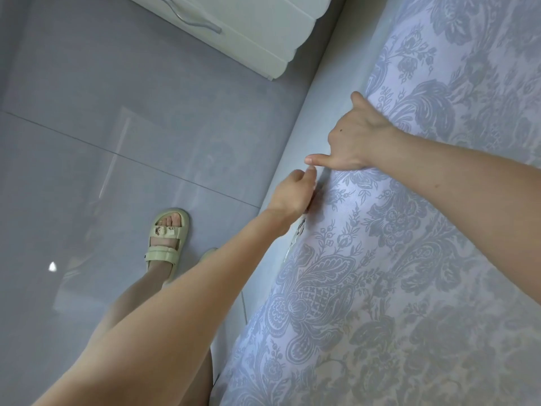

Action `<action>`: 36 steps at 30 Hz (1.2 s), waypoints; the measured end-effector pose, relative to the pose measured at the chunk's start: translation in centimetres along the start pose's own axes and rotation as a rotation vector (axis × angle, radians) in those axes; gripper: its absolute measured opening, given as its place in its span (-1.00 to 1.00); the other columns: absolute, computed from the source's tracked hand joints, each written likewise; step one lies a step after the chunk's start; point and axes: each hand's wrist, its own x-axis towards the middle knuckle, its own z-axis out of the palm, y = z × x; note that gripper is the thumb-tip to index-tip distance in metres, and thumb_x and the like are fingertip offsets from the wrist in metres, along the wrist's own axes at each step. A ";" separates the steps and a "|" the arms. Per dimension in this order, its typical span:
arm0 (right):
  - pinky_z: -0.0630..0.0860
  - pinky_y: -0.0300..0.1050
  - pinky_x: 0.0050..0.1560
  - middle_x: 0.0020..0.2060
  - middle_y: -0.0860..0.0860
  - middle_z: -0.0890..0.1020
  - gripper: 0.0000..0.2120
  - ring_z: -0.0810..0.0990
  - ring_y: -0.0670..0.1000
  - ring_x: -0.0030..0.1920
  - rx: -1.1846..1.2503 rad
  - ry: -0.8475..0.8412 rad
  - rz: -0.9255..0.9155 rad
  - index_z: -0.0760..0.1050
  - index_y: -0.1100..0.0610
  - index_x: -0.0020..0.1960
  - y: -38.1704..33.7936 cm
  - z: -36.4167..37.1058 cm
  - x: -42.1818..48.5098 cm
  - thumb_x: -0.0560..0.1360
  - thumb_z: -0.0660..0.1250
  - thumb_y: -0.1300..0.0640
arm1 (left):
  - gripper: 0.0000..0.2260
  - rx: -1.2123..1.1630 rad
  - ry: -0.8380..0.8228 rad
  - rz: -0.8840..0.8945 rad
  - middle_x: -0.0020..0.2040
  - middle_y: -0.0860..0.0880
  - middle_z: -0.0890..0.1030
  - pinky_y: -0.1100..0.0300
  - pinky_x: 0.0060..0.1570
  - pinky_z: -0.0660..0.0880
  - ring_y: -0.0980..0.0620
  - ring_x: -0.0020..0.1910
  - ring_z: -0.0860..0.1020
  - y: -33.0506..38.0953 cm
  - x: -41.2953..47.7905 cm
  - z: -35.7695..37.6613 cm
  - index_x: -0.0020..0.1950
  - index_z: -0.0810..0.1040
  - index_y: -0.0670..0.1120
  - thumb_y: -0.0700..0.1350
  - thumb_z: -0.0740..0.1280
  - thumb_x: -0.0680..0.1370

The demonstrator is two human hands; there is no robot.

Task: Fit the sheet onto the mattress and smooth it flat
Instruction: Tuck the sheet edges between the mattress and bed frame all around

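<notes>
A pale lilac sheet [409, 259] with a grey floral damask pattern covers the mattress along the right of the view. Its edge runs down the mattress side [319, 92], which shows as a plain grey band. My right hand [355, 136] lies over the sheet's edge with fingers curled under the fabric and the thumb sticking out to the left. Just below it, my left hand [292, 191] pinches the sheet's edge at the mattress side, its fingers curled into the fabric. Both arms reach in from the bottom and right.
Glossy grey floor tiles [117, 142] fill the left half. A white cabinet [248, 33] with a metal handle stands at the top, close to the bed. My foot in a pale green sandal [168, 238] stands on the floor beside the bed.
</notes>
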 end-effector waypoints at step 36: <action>0.27 0.25 0.32 -0.43 0.00 0.57 -0.47 0.59 0.08 -0.26 0.399 0.487 -0.195 0.63 0.13 -0.32 -36.1 6.8 -16.9 0.50 0.02 -0.13 | -0.72 0.115 -0.176 -0.298 -0.19 -0.04 0.41 0.16 -0.09 0.30 0.03 -0.18 0.35 -34.0 -23.5 -7.0 -0.16 0.44 -0.09 0.08 0.11 0.54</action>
